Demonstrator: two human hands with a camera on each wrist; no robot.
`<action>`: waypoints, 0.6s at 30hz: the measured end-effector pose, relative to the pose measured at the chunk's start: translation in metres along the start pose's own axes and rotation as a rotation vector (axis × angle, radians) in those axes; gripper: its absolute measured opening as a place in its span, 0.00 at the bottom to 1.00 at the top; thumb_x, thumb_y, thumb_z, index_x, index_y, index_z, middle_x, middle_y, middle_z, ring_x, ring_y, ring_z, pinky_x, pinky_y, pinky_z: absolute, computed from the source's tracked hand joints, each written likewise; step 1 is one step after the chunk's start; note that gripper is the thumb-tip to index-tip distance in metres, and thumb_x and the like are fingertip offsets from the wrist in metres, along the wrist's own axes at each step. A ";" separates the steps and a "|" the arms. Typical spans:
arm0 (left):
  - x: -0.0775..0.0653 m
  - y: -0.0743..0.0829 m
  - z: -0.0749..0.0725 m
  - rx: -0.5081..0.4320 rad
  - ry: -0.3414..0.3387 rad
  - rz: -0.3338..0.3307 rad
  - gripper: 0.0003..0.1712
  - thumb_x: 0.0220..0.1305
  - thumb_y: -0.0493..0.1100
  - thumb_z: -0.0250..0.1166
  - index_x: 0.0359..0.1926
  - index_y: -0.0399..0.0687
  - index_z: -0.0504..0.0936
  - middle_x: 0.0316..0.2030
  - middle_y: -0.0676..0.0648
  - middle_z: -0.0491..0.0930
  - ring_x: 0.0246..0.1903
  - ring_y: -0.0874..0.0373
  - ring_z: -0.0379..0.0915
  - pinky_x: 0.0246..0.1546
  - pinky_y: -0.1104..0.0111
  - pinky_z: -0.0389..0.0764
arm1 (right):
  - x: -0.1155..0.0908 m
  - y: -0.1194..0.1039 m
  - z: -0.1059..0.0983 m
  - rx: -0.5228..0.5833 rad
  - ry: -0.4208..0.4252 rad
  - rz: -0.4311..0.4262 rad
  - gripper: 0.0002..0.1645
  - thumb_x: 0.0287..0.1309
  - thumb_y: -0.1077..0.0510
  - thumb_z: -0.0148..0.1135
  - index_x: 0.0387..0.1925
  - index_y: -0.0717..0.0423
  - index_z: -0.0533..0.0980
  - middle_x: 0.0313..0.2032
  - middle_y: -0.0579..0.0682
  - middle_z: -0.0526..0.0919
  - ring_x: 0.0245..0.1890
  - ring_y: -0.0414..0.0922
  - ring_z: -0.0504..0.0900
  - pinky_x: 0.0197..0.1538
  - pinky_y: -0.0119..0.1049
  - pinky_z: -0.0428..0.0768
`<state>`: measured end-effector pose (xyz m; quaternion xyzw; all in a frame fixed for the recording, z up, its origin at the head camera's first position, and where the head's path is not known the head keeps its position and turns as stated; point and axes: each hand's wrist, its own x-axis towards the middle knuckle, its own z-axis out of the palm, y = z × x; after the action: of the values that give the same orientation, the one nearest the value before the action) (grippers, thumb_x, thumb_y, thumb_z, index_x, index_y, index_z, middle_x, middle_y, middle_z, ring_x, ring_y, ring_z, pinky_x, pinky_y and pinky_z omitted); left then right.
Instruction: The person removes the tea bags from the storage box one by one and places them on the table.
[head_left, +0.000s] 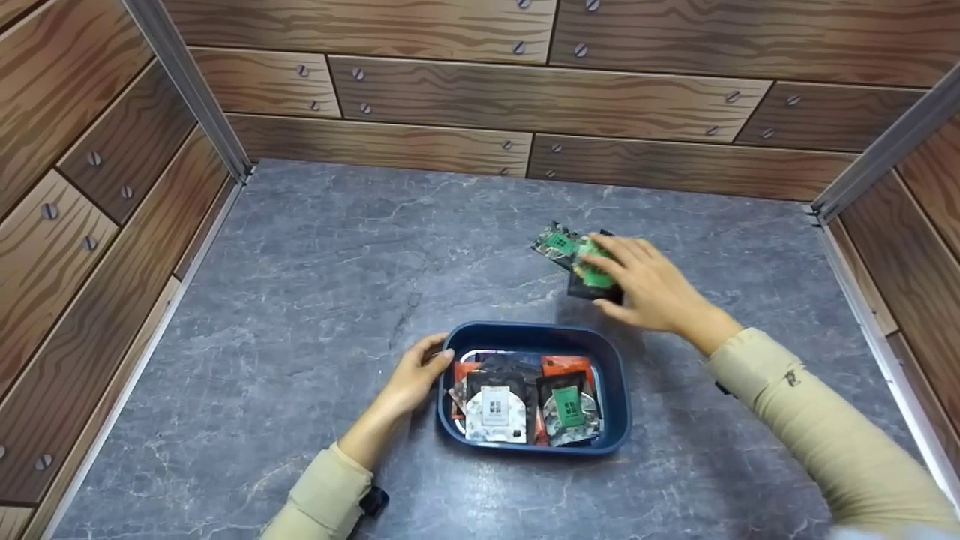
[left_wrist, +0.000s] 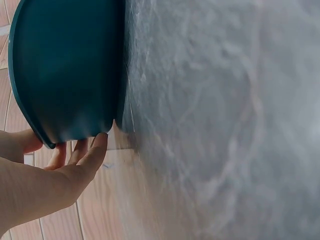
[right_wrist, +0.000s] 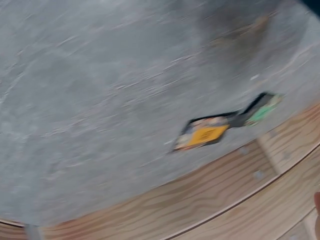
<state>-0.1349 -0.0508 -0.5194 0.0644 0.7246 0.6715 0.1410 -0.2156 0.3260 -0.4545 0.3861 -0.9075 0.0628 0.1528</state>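
Observation:
A blue rectangular tub point(head_left: 626, 405) stands on the table in the head view, with several flat packets lying in it. My left hand point(head_left: 412, 381) grips its left rim, thumb at the edge and fingers against the outer wall; the left wrist view shows the tub's wall point(left_wrist: 70, 75) above these fingers point(left_wrist: 95, 155). Beyond the tub's back right corner, my right hand point(head_left: 649, 289) holds a blurred black packet with a green label point(head_left: 596, 279), its fingers over the top. A green-labelled packet point(head_left: 555, 241) lies just left of that hand.
In the right wrist view, a packet with an orange label point(right_wrist: 207, 134) lies beside the green-labelled one on the grey marbled table point(right_wrist: 100, 100). Wood-patterned walls point(head_left: 450, 97) enclose the table's back and sides.

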 end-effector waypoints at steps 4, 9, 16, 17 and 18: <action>0.000 -0.001 0.000 -0.012 -0.007 -0.009 0.23 0.73 0.34 0.54 0.63 0.22 0.66 0.56 0.27 0.75 0.55 0.37 0.74 0.57 0.57 0.78 | -0.014 0.024 0.004 0.009 -0.027 0.063 0.46 0.53 0.46 0.70 0.71 0.55 0.64 0.72 0.62 0.59 0.66 0.63 0.65 0.68 0.62 0.61; 0.001 -0.004 0.000 -0.012 -0.005 0.001 0.23 0.73 0.34 0.54 0.63 0.21 0.66 0.55 0.26 0.75 0.55 0.37 0.74 0.57 0.57 0.78 | -0.027 0.049 0.005 0.028 -0.056 0.116 0.44 0.54 0.48 0.70 0.69 0.55 0.65 0.71 0.64 0.61 0.66 0.64 0.64 0.68 0.62 0.60; 0.000 -0.002 -0.001 0.011 0.002 0.003 0.23 0.73 0.34 0.54 0.63 0.21 0.66 0.55 0.26 0.75 0.55 0.37 0.74 0.57 0.56 0.77 | -0.041 0.074 0.005 0.048 -0.083 0.270 0.44 0.54 0.51 0.72 0.69 0.57 0.65 0.70 0.66 0.61 0.65 0.67 0.63 0.67 0.65 0.60; 0.000 -0.001 0.000 0.020 0.003 0.004 0.23 0.73 0.34 0.54 0.63 0.21 0.66 0.55 0.26 0.75 0.55 0.37 0.74 0.57 0.56 0.77 | -0.043 0.077 0.004 0.053 -0.086 0.303 0.44 0.54 0.52 0.72 0.69 0.56 0.65 0.70 0.66 0.61 0.65 0.67 0.63 0.67 0.65 0.60; 0.001 -0.001 0.000 0.025 0.002 0.004 0.24 0.73 0.35 0.54 0.63 0.22 0.66 0.54 0.27 0.75 0.55 0.37 0.74 0.57 0.56 0.77 | -0.045 0.080 0.004 0.059 -0.090 0.334 0.44 0.54 0.52 0.72 0.69 0.56 0.65 0.70 0.67 0.61 0.65 0.67 0.63 0.67 0.65 0.59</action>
<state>-0.1355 -0.0511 -0.5205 0.0666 0.7329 0.6628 0.1382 -0.2446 0.4114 -0.4723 0.2366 -0.9628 0.0965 0.0881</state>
